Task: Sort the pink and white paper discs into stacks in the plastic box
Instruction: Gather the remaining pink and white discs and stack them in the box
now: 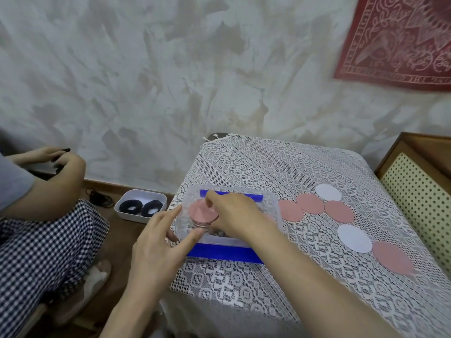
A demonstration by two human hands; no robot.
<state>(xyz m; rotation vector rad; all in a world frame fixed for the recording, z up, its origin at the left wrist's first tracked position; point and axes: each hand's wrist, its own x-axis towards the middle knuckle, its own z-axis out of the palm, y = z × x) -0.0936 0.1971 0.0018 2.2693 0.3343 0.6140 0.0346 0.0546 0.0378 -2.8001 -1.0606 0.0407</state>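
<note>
Clear plastic box [276, 209] with blue clips near the left edge of a lace-covered table [268, 164]. Inside, at the left end, a stack of pink discs [201, 212]. Arched over that stack from the right, the right hand [235, 213]: index fingertip [209, 198] down on the far part of the top pink disc, other fingers bent close together over the stack's right edge. Thumb hidden beneath the palm, so cannot tell whether pinching a disc or only pressing. At the box's near-left corner, the left hand [158, 242]: fingers spread and nearly straight, index finger laid along the outside of the left wall, thumb tip [197, 232] touching the near rim, nothing gripped. Any white stack in the box hidden behind the right hand. To the right of the box, loose discs flat on the lace: three pink discs [310, 203] in an overlapping row just beside the box wall, a white disc [328, 192] touching the row's far side, another white disc [354, 238] nearer, overlapping one more pink disc [391, 257] towards the front edge. On the floor to the left, a white tray [140, 204] of black coils, and beside it a seated person in checked trousers [44, 245]. High on the wall, a red patterned cloth [400, 40].
</note>
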